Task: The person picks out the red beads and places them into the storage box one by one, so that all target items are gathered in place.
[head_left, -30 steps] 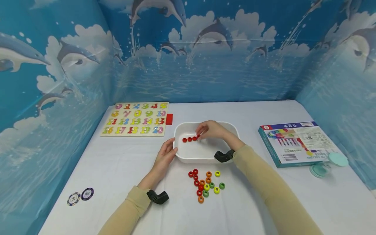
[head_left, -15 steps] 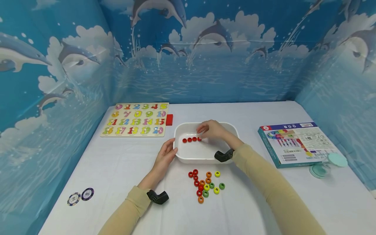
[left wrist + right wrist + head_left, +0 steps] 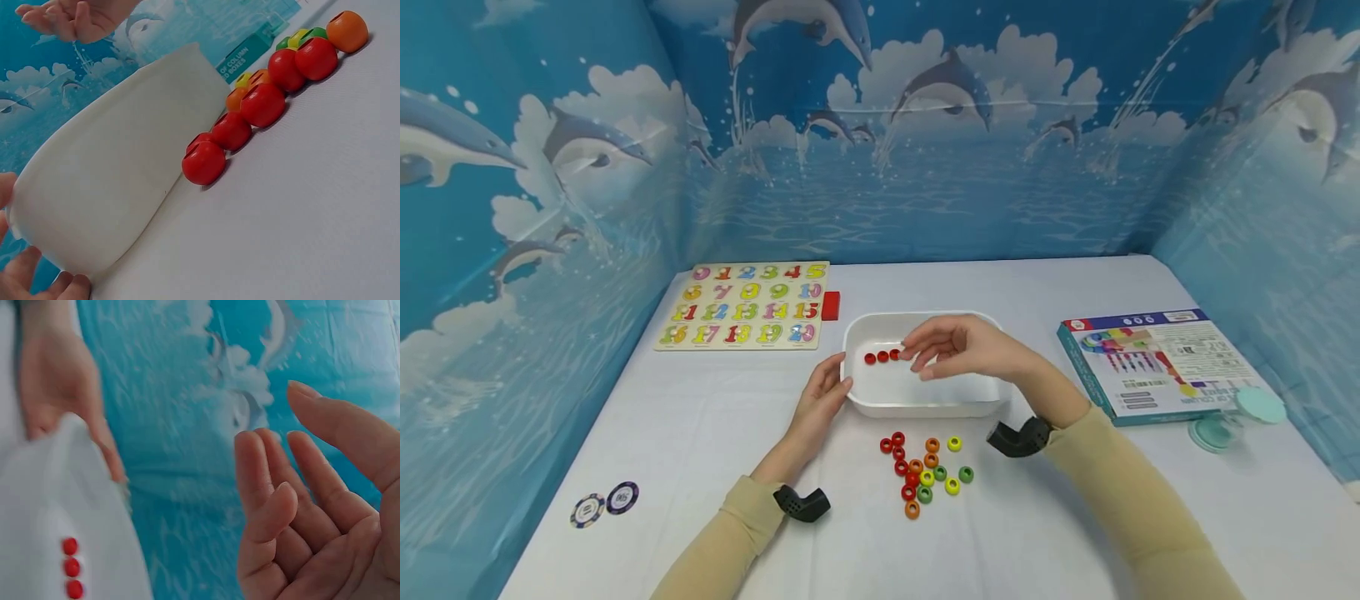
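Note:
A white tray [image 3: 925,410] stands at mid-table, and my left hand [image 3: 812,408] grips its left end between thumb and fingers. Inside it lies a row of red beads [image 3: 882,357]; three show, and my right hand covers the row's right end in the head view. That right hand [image 3: 970,350] hovers over the tray with loosely bent fingers and holds nothing. In the right wrist view its palm [image 3: 337,562] is bare. Several loose beads [image 3: 912,479], red, orange, yellow and green, lie on the cloth in front of the tray.
A number puzzle board [image 3: 741,304] lies back left, with a red piece [image 3: 831,306] at its right edge. On the right are a flat game box [image 3: 1165,367] and a small jar with a mint lid [image 3: 1217,433]. Two poker chips [image 3: 622,497] lie front left.
My right hand set a fourth red bead at the right end of the row, let go, and has lifted back toward the right. My left hand has stayed on the tray.

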